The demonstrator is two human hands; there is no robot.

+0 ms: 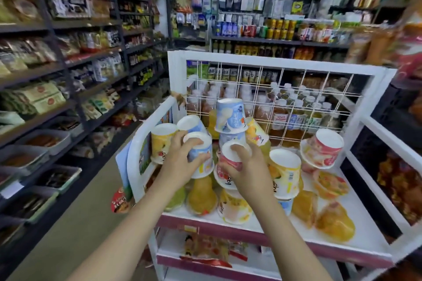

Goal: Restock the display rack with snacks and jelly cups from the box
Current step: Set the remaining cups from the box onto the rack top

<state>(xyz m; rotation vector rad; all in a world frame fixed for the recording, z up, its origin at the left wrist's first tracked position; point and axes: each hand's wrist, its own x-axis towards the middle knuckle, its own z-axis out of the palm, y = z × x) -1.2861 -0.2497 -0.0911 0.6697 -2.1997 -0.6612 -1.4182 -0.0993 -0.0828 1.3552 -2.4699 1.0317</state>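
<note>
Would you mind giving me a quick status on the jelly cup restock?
Left hand gripping blue jelly cup. Right hand gripping pink jelly cup. Both on the crowded top shelf; stacked cups close by.

We are standing before the display rack [283, 68], whose top shelf [356, 238] is carrying a heap of jelly cups [284, 170] lying in front of its wire grid back [269, 98]. Our left hand [180, 162] is gripping one cup [201, 155] at the heap's left, and our right hand [249, 166] another cup [231, 158] just beside it. Snack packets [210, 250] are lying on the shelf below, store shelving [68, 57] is running along our left, and bottles [294, 112] are standing behind the grid.
</note>
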